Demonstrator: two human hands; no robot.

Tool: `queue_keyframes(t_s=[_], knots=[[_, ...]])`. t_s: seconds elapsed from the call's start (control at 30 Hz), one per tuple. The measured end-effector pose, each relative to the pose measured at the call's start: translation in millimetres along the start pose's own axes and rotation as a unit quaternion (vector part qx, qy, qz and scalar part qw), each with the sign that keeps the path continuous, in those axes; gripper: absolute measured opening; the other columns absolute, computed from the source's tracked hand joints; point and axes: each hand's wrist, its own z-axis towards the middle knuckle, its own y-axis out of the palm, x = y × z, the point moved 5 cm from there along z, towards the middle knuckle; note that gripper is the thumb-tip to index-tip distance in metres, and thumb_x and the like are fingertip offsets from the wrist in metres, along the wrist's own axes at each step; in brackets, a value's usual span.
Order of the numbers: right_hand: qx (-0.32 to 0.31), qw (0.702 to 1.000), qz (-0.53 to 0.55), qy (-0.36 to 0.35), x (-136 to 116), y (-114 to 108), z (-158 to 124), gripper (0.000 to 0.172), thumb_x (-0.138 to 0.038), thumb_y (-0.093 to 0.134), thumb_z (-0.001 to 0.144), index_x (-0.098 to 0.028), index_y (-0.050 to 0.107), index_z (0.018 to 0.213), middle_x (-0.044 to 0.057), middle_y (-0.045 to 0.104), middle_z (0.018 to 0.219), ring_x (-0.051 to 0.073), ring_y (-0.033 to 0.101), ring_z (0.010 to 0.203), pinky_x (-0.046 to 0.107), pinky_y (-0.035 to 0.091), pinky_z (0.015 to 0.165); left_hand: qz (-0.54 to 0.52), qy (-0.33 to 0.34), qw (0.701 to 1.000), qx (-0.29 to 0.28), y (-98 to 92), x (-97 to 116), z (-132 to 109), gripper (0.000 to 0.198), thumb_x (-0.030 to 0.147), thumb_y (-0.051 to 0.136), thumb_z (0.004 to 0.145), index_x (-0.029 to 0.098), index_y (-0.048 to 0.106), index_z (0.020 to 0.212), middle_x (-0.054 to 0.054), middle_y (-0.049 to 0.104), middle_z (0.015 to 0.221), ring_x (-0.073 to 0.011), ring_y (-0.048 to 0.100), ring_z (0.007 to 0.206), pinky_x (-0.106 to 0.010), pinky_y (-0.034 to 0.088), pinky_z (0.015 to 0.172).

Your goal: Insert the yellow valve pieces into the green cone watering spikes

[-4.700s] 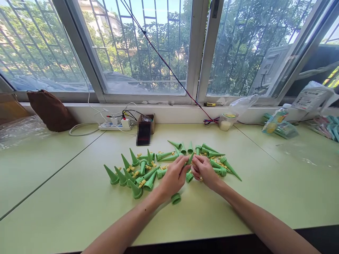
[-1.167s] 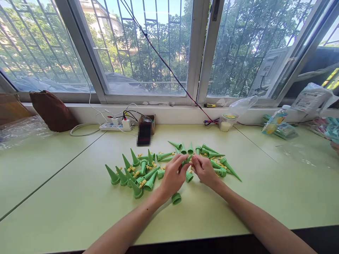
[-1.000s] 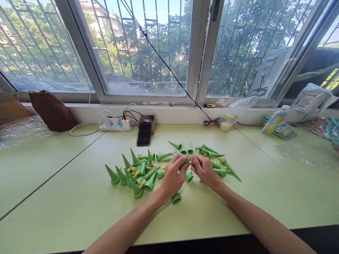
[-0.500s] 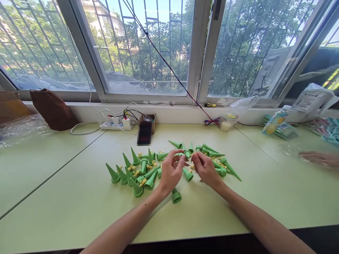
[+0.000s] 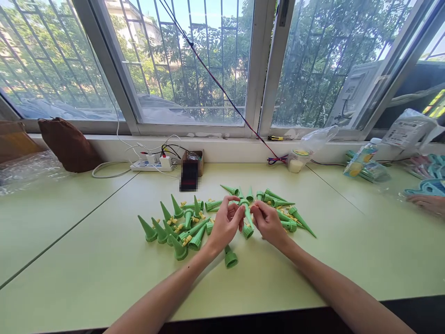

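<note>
Lying nearest the person, 1 loose cone [image 5: 231, 259] of green plastic rests on the table [image 5: 104, 287] beside the left wrist, its hollow wide end facing the person. Past it, the 2 hands meet over the middle of a scattered heap. The left hand [image 5: 227, 221] grasps the held cone [image 5: 247, 211] near its wide end, between thumb and fingers. That cone's long axis slants: wide end up and away, tip down toward the person and a little right. It lies between the 2 hands, off the left hand's fingertips, and the left is the nearer. The right hand [image 5: 269, 221] is just to its right, fingertips drawn in close; whether they pinch a small piece or touch the cone, I cannot tell. Around them lie more green cones [image 5: 301, 221] and small yellow pieces [image 5: 187, 240], with upright cones [image 5: 147, 230] standing on the left. At the far right, a co-worker's hand [image 5: 429, 202] is beside a blue item [image 5: 429, 186]. Along the wall are a power strip [image 5: 153, 166], a small box [image 5: 200, 163] and a jar [image 5: 295, 165], below barred windows [image 5: 194, 60].
</note>
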Motion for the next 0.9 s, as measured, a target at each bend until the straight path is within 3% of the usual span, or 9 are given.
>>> queue_keyframes(t_s=[0.2,0.33,0.53,0.77,0.9], knots=[[0.012,1.000,0.003,0.005,0,-1,1,0.041,-0.050,0.040,0.098,-0.021,0.041,0.069,-0.005,0.040,0.054,0.010,0.034,0.047,0.024,0.029,0.045,0.080,0.030,0.996,-0.001,-0.3,-1,-3,0.034,0.037,0.059,0.088,0.024,0.045,0.116,0.001,0.055,0.084,-0.0113,0.060,0.069,-0.021,0.048,0.057],[0.003,1.000,0.011,-0.005,-3,1,1,0.043,-0.050,0.040,0.098,-0.021,0.039,0.066,-0.004,0.040,0.055,0.010,0.035,0.049,0.024,0.031,0.047,0.180,0.054,0.982,0.014,-1.3,-2,-5,0.034,0.031,0.058,0.088,0.025,0.050,0.121,0.001,0.058,0.077,-0.0127,0.060,0.069,-0.020,0.045,0.057],[-0.004,0.999,0.052,0.017,-2,3,1,0.046,-0.053,0.039,0.098,-0.021,0.043,0.066,-0.004,0.040,0.052,0.010,0.036,0.046,0.025,0.030,0.046,0.197,0.072,0.977,0.042,-2.3,-1,-6,0.032,0.032,0.059,0.088,0.025,0.054,0.118,0.001,0.061,0.073,-0.0128,0.060,0.065,-0.020,0.043,0.053],[0.007,0.995,0.093,0.026,-1,4,0,0.044,-0.055,0.040,0.097,-0.021,0.043,0.069,-0.005,0.039,0.053,0.009,0.033,0.045,0.023,0.029,0.043,0.196,0.098,0.974,0.060,-0.7,5,-6,0.034,0.033,0.059,0.088,0.026,0.049,0.119,-0.006,0.061,0.114,-0.0094,0.058,0.067,-0.020,0.044,0.055],[0.017,0.993,0.117,0.027,-1,4,-1,0.043,-0.056,0.040,0.097,-0.021,0.043,0.071,-0.006,0.036,0.055,0.009,0.031,0.044,0.023,0.028,0.041,0.199,0.094,0.972,0.084,-3.7,9,-5,0.032,0.038,0.060,0.087,0.023,0.053,0.114,-0.001,0.060,0.089,-0.0075,0.047,0.056,-0.019,0.038,0.052]])
